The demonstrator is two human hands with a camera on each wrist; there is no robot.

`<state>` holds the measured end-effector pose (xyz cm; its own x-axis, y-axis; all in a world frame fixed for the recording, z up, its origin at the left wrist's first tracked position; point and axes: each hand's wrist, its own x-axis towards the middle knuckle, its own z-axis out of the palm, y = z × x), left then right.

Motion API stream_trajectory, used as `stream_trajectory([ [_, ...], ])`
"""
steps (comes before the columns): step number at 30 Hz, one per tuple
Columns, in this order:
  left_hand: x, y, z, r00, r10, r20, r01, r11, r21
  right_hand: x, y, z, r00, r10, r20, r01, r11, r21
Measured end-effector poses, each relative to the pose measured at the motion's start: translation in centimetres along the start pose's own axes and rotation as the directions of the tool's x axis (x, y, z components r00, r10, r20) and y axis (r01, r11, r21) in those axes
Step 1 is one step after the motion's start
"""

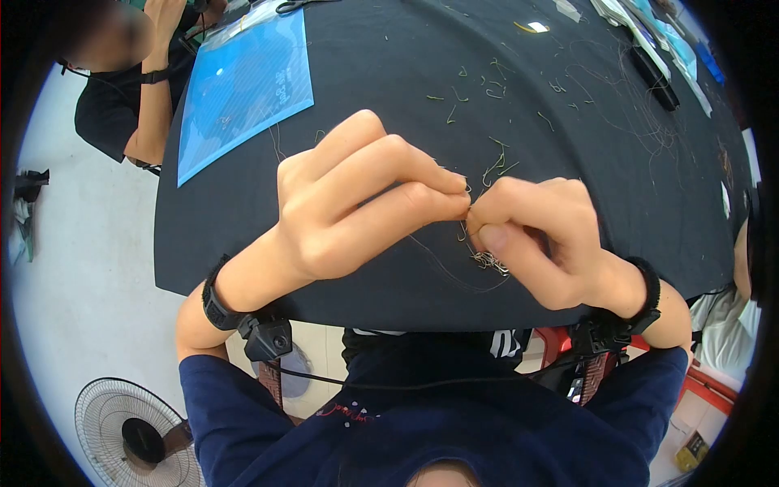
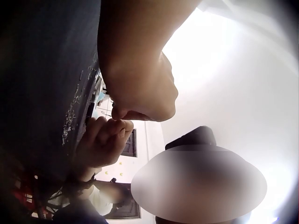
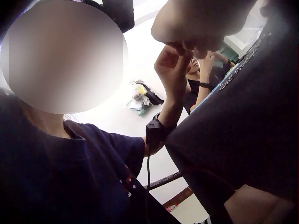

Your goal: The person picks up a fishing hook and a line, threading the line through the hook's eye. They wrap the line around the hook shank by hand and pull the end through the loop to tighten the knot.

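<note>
Both hands meet fingertip to fingertip above the black cloth in the head view. My left hand (image 1: 349, 203) pinches a tiny fish hook at its fingertips, most of it hidden. My right hand (image 1: 544, 235), thumb against curled index finger, pinches thin fishing line right beside it. Just below the right fingertips lies a pile of small metal fish hooks (image 1: 491, 262). A loose strand of fishing line (image 1: 454, 278) curves over the cloth below the hands. In both wrist views the fingertips come together, with the small work mostly hidden between them.
Scattered green and metallic hooks (image 1: 497, 158) lie beyond the hands on the black tablecloth (image 1: 365, 73). A blue plastic folder (image 1: 247, 89) lies at the back left, scissors (image 1: 296, 5) above it. Tangled line (image 1: 625, 105) spreads at right near a black case (image 1: 653, 79). Another person (image 1: 114, 105) sits at left.
</note>
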<state>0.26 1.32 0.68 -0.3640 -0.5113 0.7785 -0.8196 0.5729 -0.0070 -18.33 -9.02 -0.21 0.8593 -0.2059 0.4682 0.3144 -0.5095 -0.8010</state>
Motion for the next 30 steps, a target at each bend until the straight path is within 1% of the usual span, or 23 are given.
stream_trajectory([
  [2, 0.1, 0.0, 0.2, 1.000, 0.022, -0.015, -0.022, 1.000, 0.007, 0.1, -0.1, -0.3, 1.000, 0.012, -0.022, -0.013, 0.999, -0.037],
  [3, 0.2, 0.1, 0.2, 1.000, 0.023, -0.016, -0.023, 1.000, -0.003, 0.1, 0.0, 0.0, 0.996, -0.008, -0.092, 0.005, 0.999, -0.037],
  [5, 0.2, 0.3, 0.2, 1.000, 0.016, -0.017, -0.016, 0.999, -0.028, 0.3, 0.2, -0.1, 0.989, -0.011, -0.150, 0.003, 0.999, -0.053],
  [8, 0.1, 0.8, 0.0, 1.000, -0.014, 0.006, 0.014, 0.998, -0.069, 0.4, 0.2, -0.1, 0.984, 0.016, -0.180, -0.036, 0.994, -0.105],
  [10, -0.2, 1.1, -0.5, 0.998, -0.042, 0.051, 0.046, 0.996, -0.083, 0.4, 0.0, -0.2, 0.986, 0.046, -0.161, -0.072, 0.985, -0.160],
  [13, -0.2, 1.4, -0.7, 0.994, -0.086, 0.065, 0.093, 0.989, -0.114, 0.6, -0.2, -0.1, 0.989, 0.102, -0.108, -0.116, 0.985, -0.126],
  [16, -0.2, 1.4, -0.8, 0.995, -0.089, 0.051, 0.093, 0.991, -0.100, 0.5, -0.1, 0.0, 0.985, 0.167, -0.046, -0.171, 0.980, -0.105],
  [19, -0.3, 1.5, -0.8, 0.994, -0.106, 0.025, 0.108, 0.987, -0.115, 0.6, -0.1, 0.3, 0.973, 0.230, -0.011, -0.230, 0.973, -0.010],
  [22, -0.5, 1.1, -0.1, 0.994, -0.111, 0.015, 0.112, 0.974, -0.198, 0.6, 0.2, 0.2, 0.947, 0.312, 0.072, -0.315, 0.948, 0.042],
  [25, -0.3, 1.0, 0.2, 0.961, -0.274, 0.038, 0.269, 0.895, -0.357, 0.8, 0.2, -0.2, 0.904, 0.423, 0.060, -0.427, 0.898, 0.103],
  [28, -0.3, 1.2, -0.1, 0.863, -0.482, 0.153, 0.489, 0.718, -0.495, 0.7, 0.7, -0.1, 0.901, 0.434, 0.013, -0.429, 0.885, 0.179],
  [30, -0.3, 1.1, -0.2, 0.824, -0.534, 0.191, 0.530, 0.604, -0.595, 1.0, 0.1, -0.6, 0.841, 0.534, 0.083, -0.531, 0.787, 0.314],
])
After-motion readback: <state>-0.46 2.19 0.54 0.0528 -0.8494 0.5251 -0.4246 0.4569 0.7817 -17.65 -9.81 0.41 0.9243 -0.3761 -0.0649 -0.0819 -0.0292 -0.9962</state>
